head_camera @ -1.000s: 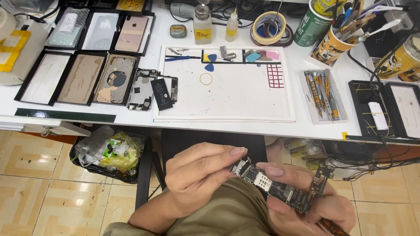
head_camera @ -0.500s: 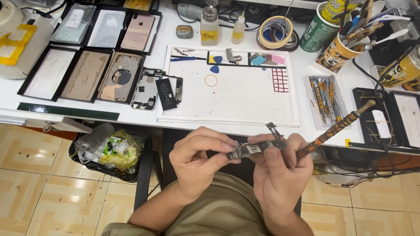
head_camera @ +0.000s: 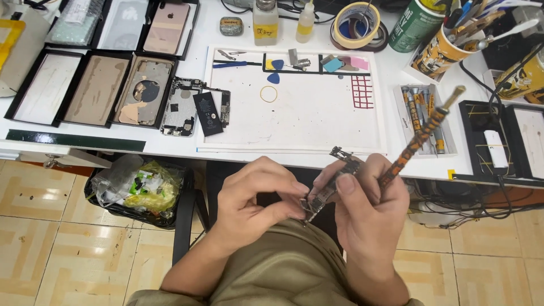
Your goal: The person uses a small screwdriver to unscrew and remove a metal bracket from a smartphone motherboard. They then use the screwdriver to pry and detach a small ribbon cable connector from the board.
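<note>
Head view: both hands work below the surface's [head_camera: 396,164] near edge.
Left hand [head_camera: 249,204]: fingers pinch the circuit board's [head_camera: 331,184] lower end.
Right hand [head_camera: 368,212]: fingers pinch board and orange-black screwdriver [head_camera: 422,136].
Board: tilted, between hands.

The small circuit board [head_camera: 331,184], pinched between the left hand [head_camera: 249,204] and the right hand [head_camera: 368,209], looks like dull grey metal with dark, matt patches. The screwdriver [head_camera: 422,136] in the right hand has a rough-looking orange-and-black patterned grip and a brassy metal end. The desk [head_camera: 187,150] is smooth and white, and the work mat [head_camera: 306,119] on it is matt white. The floor tiles [head_camera: 56,249] look glossy. The trousers [head_camera: 283,266] are matt olive cloth.
</note>
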